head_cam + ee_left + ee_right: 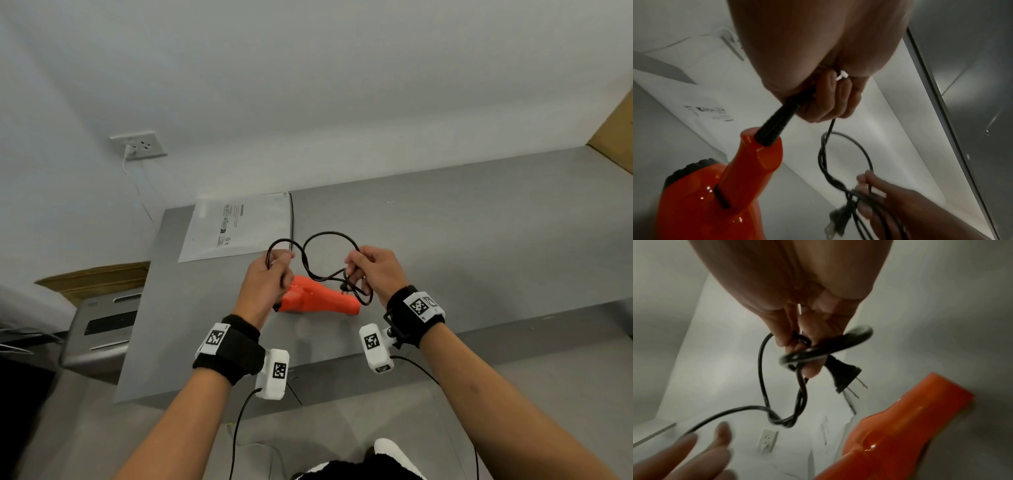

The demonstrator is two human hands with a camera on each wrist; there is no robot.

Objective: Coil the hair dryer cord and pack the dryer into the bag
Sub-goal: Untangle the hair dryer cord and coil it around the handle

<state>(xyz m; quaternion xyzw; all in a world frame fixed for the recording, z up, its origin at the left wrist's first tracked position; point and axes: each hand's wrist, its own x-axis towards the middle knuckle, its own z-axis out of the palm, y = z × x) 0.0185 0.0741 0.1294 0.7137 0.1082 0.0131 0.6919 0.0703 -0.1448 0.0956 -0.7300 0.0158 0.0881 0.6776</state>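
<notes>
Hair dryer on grey table, both hands gripping its cord.

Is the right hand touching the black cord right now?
Touching. In the right wrist view the right hand has its fingers curled round gathered loops of the black cord, with the plug dangling just below them.

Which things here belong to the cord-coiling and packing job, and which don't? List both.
Job: black cord held by left hand and right hand; plug; orange hair dryer; white bag.
Lying about: wall socket; grey table.
</notes>
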